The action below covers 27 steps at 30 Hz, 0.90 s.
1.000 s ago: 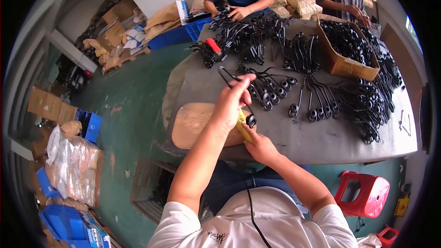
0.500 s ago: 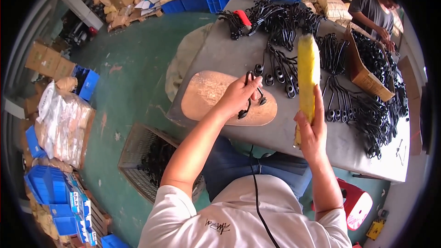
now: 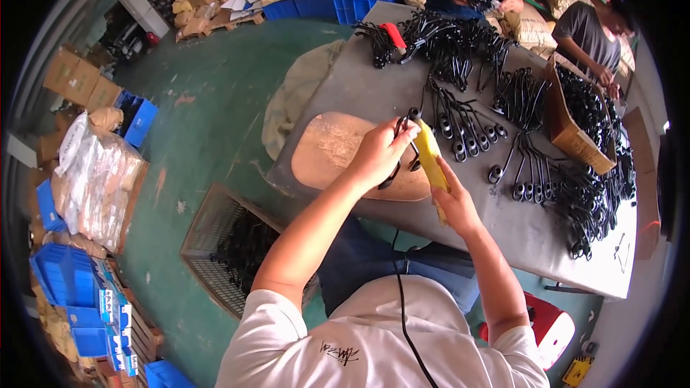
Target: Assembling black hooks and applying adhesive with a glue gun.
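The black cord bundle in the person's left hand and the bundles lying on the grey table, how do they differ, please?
The held bundle is lifted off the grey table, gripped by the left hand against a yellow tool in the right hand. The table bundles lie flat in rows, untouched. Both are black looped cords.

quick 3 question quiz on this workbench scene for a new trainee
1. True or false: the right hand holds a yellow tool.
2. The left hand grips: A) a black looped part B) a red stool C) a cardboard box.
3. Fill in: under the hands, on the grey table, lies a rounded ___ board.

Key: 1 true; 2 A; 3 wooden
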Available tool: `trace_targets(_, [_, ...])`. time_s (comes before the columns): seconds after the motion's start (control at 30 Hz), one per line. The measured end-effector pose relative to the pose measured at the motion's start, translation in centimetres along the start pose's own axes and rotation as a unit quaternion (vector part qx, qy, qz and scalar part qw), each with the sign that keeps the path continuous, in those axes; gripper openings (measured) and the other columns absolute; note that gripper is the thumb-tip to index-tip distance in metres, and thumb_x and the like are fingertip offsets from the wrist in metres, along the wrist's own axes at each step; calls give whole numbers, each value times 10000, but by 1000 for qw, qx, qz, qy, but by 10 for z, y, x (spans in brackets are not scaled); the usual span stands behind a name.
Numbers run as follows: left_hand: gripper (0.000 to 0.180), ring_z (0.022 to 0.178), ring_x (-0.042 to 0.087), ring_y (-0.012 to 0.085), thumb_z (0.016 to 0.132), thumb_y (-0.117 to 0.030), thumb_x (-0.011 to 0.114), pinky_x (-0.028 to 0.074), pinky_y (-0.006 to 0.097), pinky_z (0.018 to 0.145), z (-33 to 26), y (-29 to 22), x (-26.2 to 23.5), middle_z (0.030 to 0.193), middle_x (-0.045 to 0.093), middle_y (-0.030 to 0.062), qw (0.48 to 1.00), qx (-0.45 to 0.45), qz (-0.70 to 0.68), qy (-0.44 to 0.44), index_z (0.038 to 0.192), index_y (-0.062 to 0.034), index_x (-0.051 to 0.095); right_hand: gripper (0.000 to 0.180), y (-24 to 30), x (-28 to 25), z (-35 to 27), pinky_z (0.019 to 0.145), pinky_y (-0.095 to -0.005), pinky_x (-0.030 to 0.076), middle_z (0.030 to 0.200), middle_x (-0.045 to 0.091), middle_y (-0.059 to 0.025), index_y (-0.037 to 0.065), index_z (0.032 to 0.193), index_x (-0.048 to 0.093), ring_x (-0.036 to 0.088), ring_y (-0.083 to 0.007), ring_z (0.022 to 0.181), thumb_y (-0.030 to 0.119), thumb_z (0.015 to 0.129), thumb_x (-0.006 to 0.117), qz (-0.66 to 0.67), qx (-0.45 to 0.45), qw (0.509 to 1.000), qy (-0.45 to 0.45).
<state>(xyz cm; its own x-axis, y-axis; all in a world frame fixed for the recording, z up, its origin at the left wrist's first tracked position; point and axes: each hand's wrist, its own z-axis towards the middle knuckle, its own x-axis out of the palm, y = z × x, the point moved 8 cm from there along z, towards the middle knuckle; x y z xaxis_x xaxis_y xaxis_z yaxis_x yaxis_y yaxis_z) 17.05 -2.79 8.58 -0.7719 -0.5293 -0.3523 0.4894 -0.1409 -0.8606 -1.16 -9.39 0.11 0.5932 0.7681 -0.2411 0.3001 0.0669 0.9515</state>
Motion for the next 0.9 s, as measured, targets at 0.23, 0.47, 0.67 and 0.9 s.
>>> trace_targets(0.23, [211,709,675,133,971,-175,651,530,276,609,-23,-36,-4,807,636,71,997,-42,-38,-54,952,3,538,695,90,-44,-58,782,-256,489,1168,621,-92,186,1569,279,553,-102,855,20,946,537,-2,-129,981,-145])
trace_targets(0.47, [177,755,687,153,966,-134,646,540,289,652,-24,-38,9,825,650,86,998,-21,27,-43,970,21,559,713,68,-17,-46,919,-397,501,1261,600,-274,167,1555,279,650,-353,1106,0,912,539,-86,-143,973,-158])
trace_targets(0.67, [154,719,675,110,972,-127,638,540,254,654,-30,-36,-3,834,660,61,997,-27,47,-54,987,17,584,688,11,8,-16,834,-346,506,1007,662,-170,283,1552,311,636,-221,897,114,933,558,-100,16,995,-16])
trace_targets(0.9, [142,819,623,116,1027,-160,528,487,270,728,-85,-40,-105,874,621,30,961,-116,-3,-252,1088,-32,527,680,-9,-12,-14,853,-373,525,1048,675,-216,307,1553,294,679,-286,879,173,942,560,-99,-28,994,-42])
